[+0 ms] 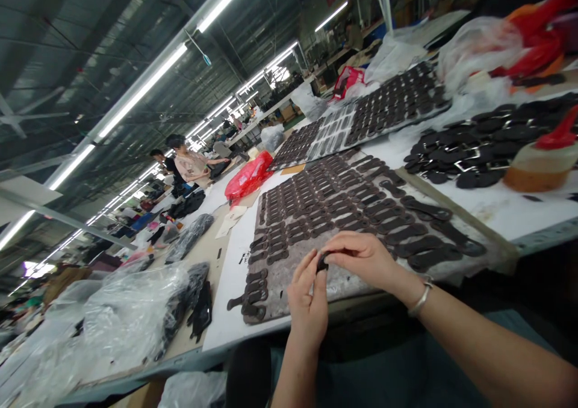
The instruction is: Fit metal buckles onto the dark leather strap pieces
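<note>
Between my fingertips is a small dark strap piece (322, 262), bent over and held above the near edge of a grey board (289, 284). My left hand (309, 293) pinches it from the left, fingers pointing up. From the right, my right hand (363, 257) grips the same piece with thumb and fingertips; a silver bangle circles that wrist. Rows of flat dark strap pieces (316, 197) with rounded ends cover much of the board under and beyond my hands. Part of the held piece is hidden by my fingers.
On the right lie a pile of dark pieces with metal rings (469, 146) and a red-capped bottle (542, 164) of amber liquid. Farther back is another filled board (397, 104). A red plastic bag (248, 176) and clear plastic bags (130, 312) lie leftward. Two people stand beyond.
</note>
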Tool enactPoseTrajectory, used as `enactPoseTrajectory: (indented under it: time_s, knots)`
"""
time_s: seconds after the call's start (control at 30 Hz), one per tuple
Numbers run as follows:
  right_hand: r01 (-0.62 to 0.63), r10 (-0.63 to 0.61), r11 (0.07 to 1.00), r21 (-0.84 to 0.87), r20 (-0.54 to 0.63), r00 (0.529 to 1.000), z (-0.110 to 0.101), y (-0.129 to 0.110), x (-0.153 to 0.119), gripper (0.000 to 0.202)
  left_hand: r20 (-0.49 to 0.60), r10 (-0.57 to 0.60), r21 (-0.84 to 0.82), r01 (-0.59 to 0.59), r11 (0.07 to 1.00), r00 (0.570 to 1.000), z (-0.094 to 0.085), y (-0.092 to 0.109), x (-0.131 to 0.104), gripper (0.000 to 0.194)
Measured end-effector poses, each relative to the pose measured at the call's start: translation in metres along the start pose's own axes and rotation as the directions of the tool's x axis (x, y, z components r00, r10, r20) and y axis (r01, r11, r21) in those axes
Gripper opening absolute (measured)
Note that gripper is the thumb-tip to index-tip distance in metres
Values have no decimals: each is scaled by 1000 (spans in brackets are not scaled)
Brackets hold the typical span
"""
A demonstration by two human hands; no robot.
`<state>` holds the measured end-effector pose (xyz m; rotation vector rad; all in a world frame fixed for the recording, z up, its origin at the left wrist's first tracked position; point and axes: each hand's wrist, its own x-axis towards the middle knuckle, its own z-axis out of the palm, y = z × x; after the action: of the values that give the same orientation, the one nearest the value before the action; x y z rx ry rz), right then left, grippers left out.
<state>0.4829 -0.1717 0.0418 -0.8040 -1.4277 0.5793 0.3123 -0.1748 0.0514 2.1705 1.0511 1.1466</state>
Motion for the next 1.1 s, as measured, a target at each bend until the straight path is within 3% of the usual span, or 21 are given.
enactPoseTrajectory:
  time_s: [0.13,0.23,0.37,0.6,0.7,0.77,0.83,0.93,1.1]
  knots:
    - [142,-138,980,-137,39,990,-3,-5,1,11,-92,-6,-28,3,1000,996,-10,4,2,26]
    - [190,-180,967,-170,74,981,-2,-11,1,11,-88,-25,-62,20,998,996,-14,2,3,19]
    - [171,-149,968,-183,129,980,0,-17,0,9,-77,-125,-145,113,983,989,-15,-2,2,14]
    - [182,-121,927,-329,197,973,8,-13,-9,19,-149,-113,-47,107,993,982,-9,-9,-3,12]
    - [77,-52,959,-272,98,994,15,-10,-8,20,-232,-205,-134,177,975,951,-3,-13,-3,14]
    - [-54,63,976,-210,38,997,18,-10,-7,32,-306,-286,-245,216,945,908,1,-15,-2,17]
    - [-133,146,972,-191,53,988,19,-10,-5,34,-342,-358,-365,228,903,869,6,-17,-1,19]
    - [-94,135,958,-272,135,982,19,-10,-4,13,-316,-409,-492,221,842,856,12,-20,0,19]
    - [-24,92,950,-312,203,975,15,-11,-4,27,-201,-394,-519,243,819,897,6,-21,-3,22]
